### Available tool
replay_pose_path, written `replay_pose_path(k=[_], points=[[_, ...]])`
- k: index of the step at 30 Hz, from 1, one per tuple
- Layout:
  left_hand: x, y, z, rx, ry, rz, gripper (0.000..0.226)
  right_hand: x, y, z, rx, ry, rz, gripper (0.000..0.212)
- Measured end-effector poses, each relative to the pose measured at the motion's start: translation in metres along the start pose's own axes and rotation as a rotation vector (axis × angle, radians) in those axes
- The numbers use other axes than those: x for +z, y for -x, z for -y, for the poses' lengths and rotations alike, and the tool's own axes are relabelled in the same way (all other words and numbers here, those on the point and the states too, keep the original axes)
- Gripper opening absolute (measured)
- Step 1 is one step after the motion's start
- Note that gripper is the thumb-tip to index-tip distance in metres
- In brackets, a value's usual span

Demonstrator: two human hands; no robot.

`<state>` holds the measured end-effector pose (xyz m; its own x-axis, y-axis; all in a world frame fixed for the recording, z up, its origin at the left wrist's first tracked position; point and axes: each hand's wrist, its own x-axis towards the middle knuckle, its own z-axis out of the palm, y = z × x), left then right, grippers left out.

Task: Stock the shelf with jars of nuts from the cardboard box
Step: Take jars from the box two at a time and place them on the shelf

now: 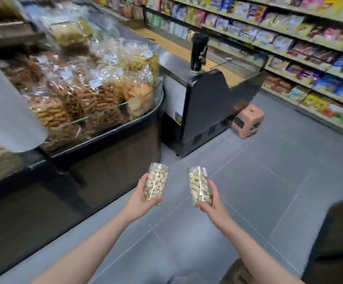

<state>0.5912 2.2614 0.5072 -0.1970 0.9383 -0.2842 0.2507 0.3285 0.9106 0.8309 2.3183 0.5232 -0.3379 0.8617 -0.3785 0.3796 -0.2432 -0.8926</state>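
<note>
The left hand (144, 196) has its fingers wrapped around a clear jar of nuts (156, 184), and the right hand (212, 199) grips a second jar (199, 186) the same way. Both jars are held above the grey tiled floor (269, 181), beside a display bin (105, 128) of bagged snacks (80, 87), with stocked shelves (289, 48) well apart to the right.

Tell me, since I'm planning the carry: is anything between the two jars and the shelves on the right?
Nothing visible. The left hand and right hand each hold a jar over bare floor. The pink stool sits far ahead, before the shelves.
</note>
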Motion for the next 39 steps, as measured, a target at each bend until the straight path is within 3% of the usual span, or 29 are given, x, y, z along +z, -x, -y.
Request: replay_pose_path(k=[5,9,12,19,30,39], points=[[-0.105,0.091,0.058,-0.056,-0.093,-0.216,0.104,0.123,0.016,0.034,-0.124,0.033,0.174,0.098],[-0.17,0.17,0.095,-0.069,-0.105,-0.382,0.088,0.221,0.041,0.052,-0.189,0.045,0.322,0.083],[-0.214,0.221,0.12,-0.107,-0.08,-0.501,0.089,0.289,0.054,0.064,-0.228,0.038,0.458,0.072],[-0.303,0.287,0.162,-0.199,0.021,-0.809,0.085,0.414,0.065,0.106,-0.263,0.106,0.692,0.077],[-0.502,0.239,0.184,-0.103,0.09,-0.952,0.088,0.587,-0.026,0.213,-0.377,0.087,0.824,0.074],[-0.672,0.186,0.164,0.021,0.105,-1.024,0.089,0.715,-0.095,0.336,-0.53,0.033,0.775,0.074]])
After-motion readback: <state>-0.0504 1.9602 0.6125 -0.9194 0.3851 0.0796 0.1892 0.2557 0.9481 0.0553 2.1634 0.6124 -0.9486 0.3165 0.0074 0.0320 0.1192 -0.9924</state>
